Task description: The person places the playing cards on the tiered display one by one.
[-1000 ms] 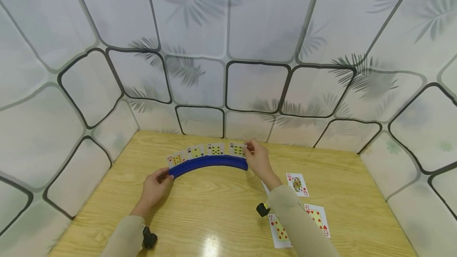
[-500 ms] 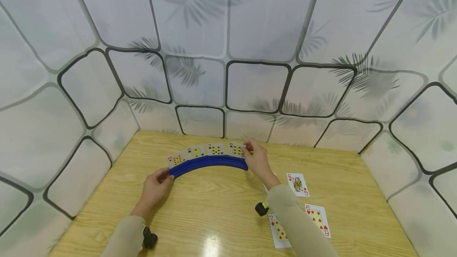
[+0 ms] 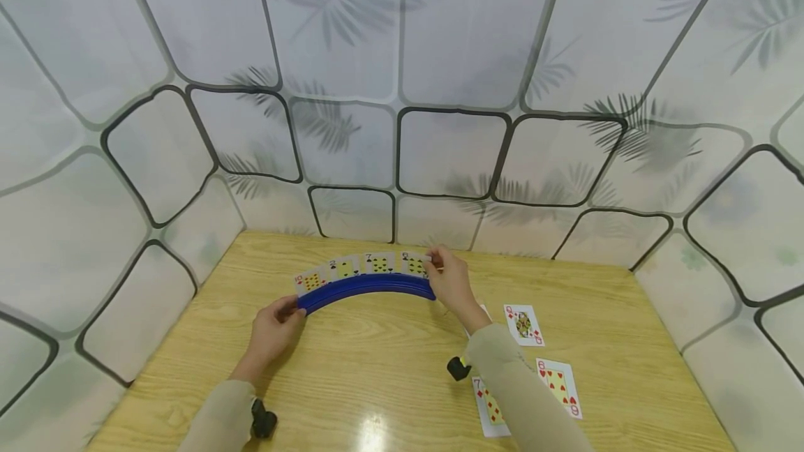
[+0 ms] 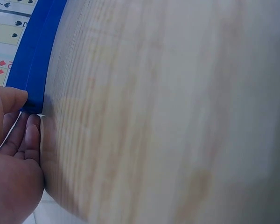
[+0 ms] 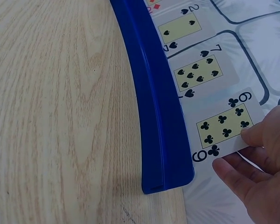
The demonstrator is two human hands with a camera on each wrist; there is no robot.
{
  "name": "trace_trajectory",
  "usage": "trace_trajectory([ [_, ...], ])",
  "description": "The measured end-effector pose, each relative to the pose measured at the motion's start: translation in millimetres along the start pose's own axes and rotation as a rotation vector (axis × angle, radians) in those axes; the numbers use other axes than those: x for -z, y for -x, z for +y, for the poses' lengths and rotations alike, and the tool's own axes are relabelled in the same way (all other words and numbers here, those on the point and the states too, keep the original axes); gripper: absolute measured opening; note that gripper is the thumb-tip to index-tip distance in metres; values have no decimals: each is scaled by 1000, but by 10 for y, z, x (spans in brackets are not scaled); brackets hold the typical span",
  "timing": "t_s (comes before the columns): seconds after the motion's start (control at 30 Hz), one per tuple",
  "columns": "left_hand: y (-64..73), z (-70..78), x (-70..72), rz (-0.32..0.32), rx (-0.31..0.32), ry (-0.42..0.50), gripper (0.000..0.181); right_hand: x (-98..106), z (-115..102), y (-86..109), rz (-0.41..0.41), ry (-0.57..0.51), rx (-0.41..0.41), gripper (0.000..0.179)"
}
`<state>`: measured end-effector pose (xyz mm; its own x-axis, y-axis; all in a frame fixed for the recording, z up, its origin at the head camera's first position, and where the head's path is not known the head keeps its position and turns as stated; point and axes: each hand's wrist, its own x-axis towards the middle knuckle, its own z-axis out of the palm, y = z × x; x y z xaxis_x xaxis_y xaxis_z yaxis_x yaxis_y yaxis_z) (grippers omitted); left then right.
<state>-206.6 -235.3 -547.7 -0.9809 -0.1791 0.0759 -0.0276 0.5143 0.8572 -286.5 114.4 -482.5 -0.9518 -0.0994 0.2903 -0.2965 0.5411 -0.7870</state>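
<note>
A curved blue card holder [image 3: 367, 286] stands on the table with cards upright along it. From left to right these are the ten of diamonds [image 3: 311, 280], two of spades [image 3: 345, 268], seven of spades [image 5: 198, 73] and six of clubs [image 5: 226, 126]. My left hand [image 3: 274, 330] grips the holder's left end, thumb on its front face in the left wrist view. At the other end, my right hand [image 3: 451, 281] pinches the six of clubs by its right edge, thumb in front and fingers behind. The card's lower edge meets the holder.
Right of the holder lie the queen of diamonds [image 3: 523, 325], six of hearts [image 3: 560, 387] and seven of diamonds [image 3: 488, 407], face up. My right forearm partly covers the seven and another card. A patterned fabric wall [image 3: 452, 152] rises behind the wooden table [image 3: 370, 375].
My right hand has shifted slightly left along the holder, the six of clubs moving with it. The left hand keeps its place on the holder's end.
</note>
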Motion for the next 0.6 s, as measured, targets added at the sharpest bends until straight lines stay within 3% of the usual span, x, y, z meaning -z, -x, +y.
trace_trajectory([
  [0.6, -10, -9, -3, -3, 0, -11, 38, -27, 25, -2, -9, -26, -7, 12],
])
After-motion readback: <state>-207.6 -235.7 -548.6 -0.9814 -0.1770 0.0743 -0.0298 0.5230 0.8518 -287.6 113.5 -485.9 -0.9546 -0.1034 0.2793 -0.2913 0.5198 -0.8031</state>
